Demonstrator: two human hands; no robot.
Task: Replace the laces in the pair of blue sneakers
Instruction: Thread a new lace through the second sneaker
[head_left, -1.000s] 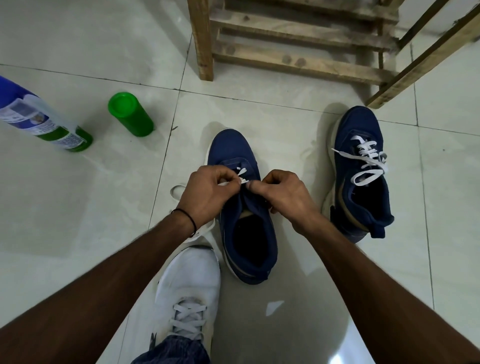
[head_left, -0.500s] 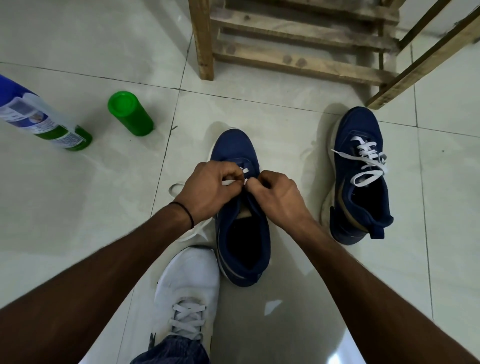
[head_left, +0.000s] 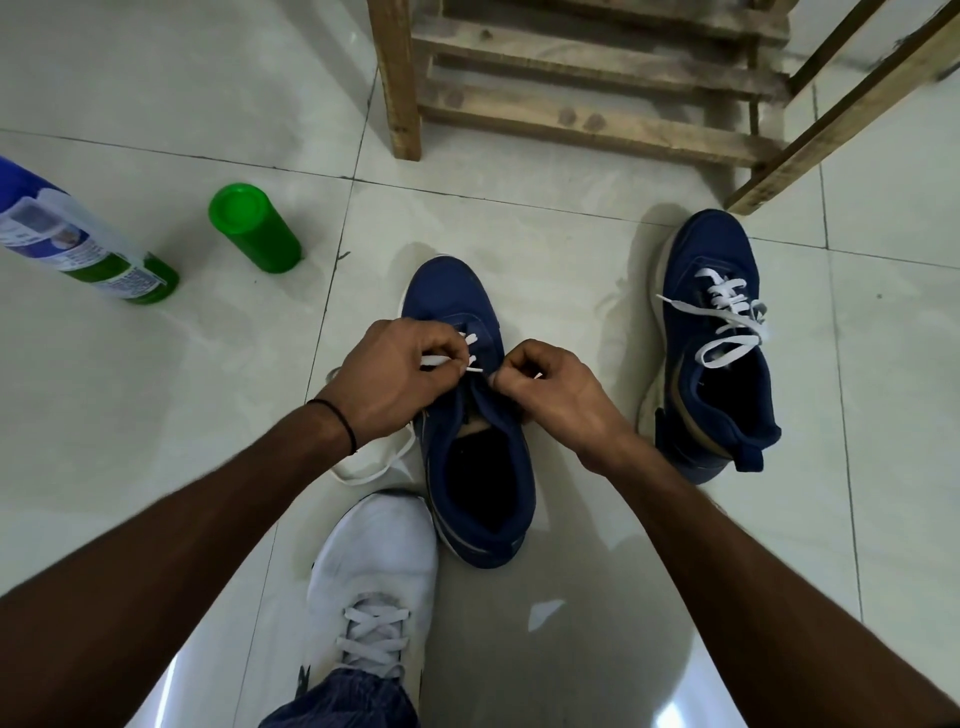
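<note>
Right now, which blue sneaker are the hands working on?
The middle blue sneaker: left hand pinches its lace, right hand holds its eyelet edge. The sneaker at right sits untouched.

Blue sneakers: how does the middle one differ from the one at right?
Middle sneaker has white lace only through its front eyelets; right sneaker is laced further, ends lying loose. Left hand and right hand pinch the middle sneaker's lace; right sneaker is untouched. Both are navy, toes pointing away.

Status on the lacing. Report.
Left hand pinches white lace at the eyelets; right hand curled on it too, only a tip showing. Near blue sneaker barely laced, far blue sneaker laced, untied. Own white shoe close beside, not blocking.
</note>
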